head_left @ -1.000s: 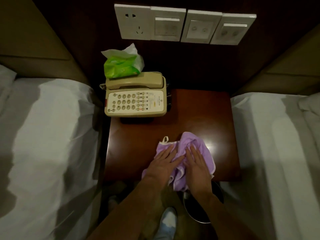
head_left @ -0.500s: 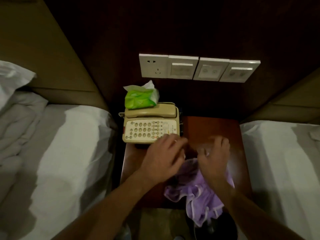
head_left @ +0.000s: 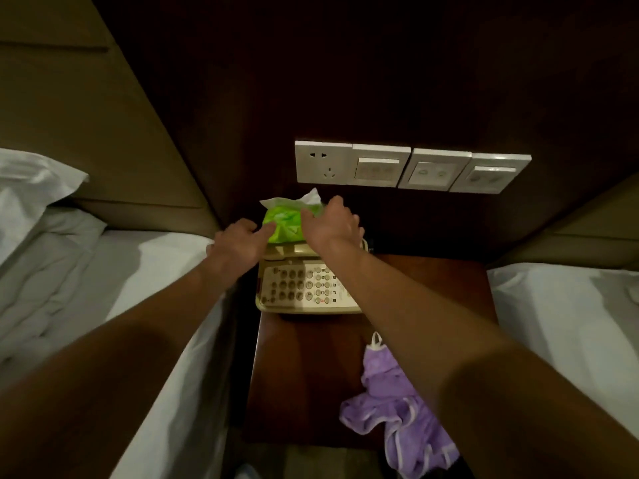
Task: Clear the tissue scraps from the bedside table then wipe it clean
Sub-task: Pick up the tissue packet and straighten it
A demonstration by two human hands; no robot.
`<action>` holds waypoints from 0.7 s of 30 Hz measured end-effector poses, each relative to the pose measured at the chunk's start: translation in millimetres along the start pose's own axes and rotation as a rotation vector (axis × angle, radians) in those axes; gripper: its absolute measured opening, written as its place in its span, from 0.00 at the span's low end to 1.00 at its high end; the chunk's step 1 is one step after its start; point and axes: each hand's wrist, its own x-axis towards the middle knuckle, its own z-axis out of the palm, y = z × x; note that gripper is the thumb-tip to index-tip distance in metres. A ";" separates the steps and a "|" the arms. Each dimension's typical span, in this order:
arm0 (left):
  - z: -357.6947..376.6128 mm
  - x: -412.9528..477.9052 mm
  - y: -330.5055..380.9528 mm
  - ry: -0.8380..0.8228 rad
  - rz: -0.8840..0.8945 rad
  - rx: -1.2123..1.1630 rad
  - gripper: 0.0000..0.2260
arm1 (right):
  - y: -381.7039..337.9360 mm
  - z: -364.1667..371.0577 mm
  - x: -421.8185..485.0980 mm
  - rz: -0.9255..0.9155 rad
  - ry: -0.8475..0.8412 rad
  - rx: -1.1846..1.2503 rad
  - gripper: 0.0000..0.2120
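Note:
A dark red wooden bedside table (head_left: 311,375) stands between two beds. A purple cloth (head_left: 394,402) lies crumpled at its front right edge, partly hanging over, with no hand on it. A green tissue pack (head_left: 285,224) with a white tissue sticking out sits at the back, behind a beige telephone (head_left: 304,285). Both my arms stretch over the phone. My left hand (head_left: 238,245) is at the pack's left side, fingers apart, its thumb touching the pack. My right hand (head_left: 332,223) is at the pack's right side, fingers spread. No tissue scraps are visible.
White beds flank the table: one on the left (head_left: 114,299) with a pillow (head_left: 31,191), one on the right (head_left: 567,323). A row of wall switches and a socket (head_left: 408,167) sits above the tissue pack on the dark wood panel.
Both hands left the purple cloth, which stays at the table's front edge, and reached forward over the telephone to either side of the green tissue pack. The view tilted upward.

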 end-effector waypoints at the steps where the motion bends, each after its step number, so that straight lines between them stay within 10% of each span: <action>1: 0.3 4.9 1.8 -0.022 0.013 0.025 0.29 | -1.1 2.0 3.2 0.053 -0.007 0.008 0.26; 21: 89.2 -76.7 58.9 0.505 0.612 -0.100 0.08 | 82.7 -67.1 -24.6 0.060 0.235 0.426 0.08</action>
